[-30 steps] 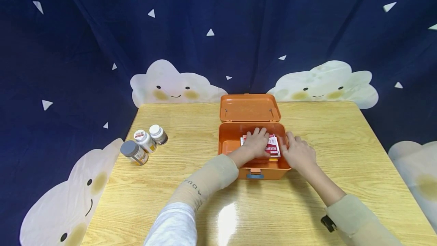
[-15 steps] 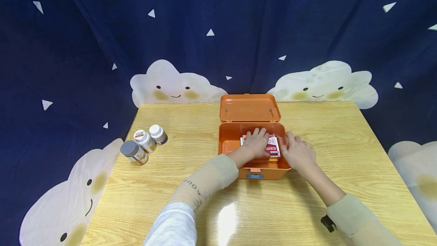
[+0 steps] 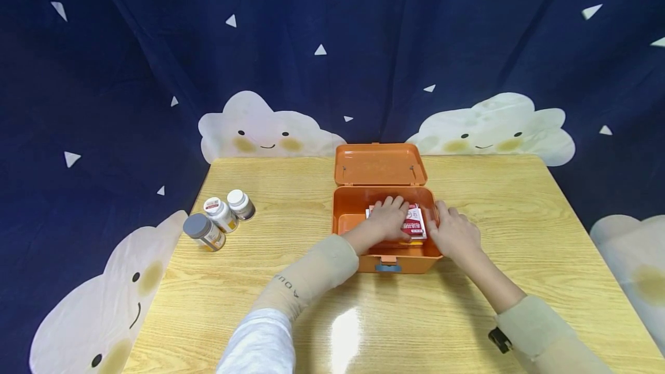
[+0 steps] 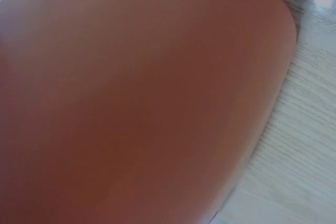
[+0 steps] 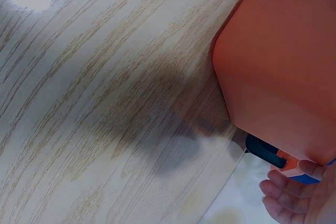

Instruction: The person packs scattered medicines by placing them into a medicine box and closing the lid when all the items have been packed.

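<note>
We are resting our left grip [image 3: 383, 223] on rectangular red-and-white cartons [image 3: 415, 225], whether pinching we cannot tell, and clasping the round-cornered, smooth orange box [image 3: 414, 265] with our right grip [image 3: 457, 236].

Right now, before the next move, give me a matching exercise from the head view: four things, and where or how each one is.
1. left hand
2. lid
3. grey-capped bottle
4. right hand

A. near the left edge of the table
B. at the right rim of the orange box
C. over the red-and-white packet inside the box
D. open at the box's far side

Pairs: 1-C, 2-D, 3-A, 4-B
</note>
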Demonstrator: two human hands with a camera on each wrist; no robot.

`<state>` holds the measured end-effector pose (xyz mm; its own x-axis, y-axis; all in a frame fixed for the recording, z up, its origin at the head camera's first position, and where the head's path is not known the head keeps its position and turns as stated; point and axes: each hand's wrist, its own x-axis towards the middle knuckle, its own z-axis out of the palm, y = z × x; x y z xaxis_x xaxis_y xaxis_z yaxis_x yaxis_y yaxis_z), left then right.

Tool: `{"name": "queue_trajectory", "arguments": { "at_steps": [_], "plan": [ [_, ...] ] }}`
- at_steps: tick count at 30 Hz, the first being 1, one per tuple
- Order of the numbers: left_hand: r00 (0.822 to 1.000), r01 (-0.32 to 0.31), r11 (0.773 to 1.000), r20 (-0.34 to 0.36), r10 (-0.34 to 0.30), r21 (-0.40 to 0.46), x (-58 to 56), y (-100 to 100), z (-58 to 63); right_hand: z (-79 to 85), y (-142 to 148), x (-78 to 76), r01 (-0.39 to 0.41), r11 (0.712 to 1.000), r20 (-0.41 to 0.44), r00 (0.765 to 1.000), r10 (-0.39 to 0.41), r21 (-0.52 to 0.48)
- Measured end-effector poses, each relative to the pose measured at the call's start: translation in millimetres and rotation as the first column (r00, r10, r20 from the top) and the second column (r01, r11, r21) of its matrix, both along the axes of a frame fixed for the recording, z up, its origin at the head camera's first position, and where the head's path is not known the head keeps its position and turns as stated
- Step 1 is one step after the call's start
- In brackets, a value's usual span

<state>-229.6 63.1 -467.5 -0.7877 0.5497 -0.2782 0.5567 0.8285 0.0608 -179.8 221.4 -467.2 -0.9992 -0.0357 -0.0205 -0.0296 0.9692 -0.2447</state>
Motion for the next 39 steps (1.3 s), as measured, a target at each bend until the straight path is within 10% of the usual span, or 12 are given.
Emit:
{"name": "queue_trajectory", "arguments": {
  "at_steps": [20, 28, 39],
  "plan": [
    [0.988, 0.118, 0.99, -0.111, -0.109, 0.079, 0.8, -29.8, 21.4, -1.1, -0.2, -0.2, 0.006, 1.0, 0.006, 1.0, -0.006, -0.008],
    [0.944, 0.22, 0.97, -0.276, -0.183, 0.107, 1.0, -50.3, 24.7, -2.2, -0.2, -0.2, 0.009, 1.0, 0.004, 1.0, -0.009, -0.016],
    [0.933, 0.179, 0.964, -0.344, -0.104, 0.197, -0.9, -84.6, 32.5, -2.3, 0.3, -0.7, 0.015, 1.0, 0.004, 1.0, -0.014, -0.023]
  ]
}}
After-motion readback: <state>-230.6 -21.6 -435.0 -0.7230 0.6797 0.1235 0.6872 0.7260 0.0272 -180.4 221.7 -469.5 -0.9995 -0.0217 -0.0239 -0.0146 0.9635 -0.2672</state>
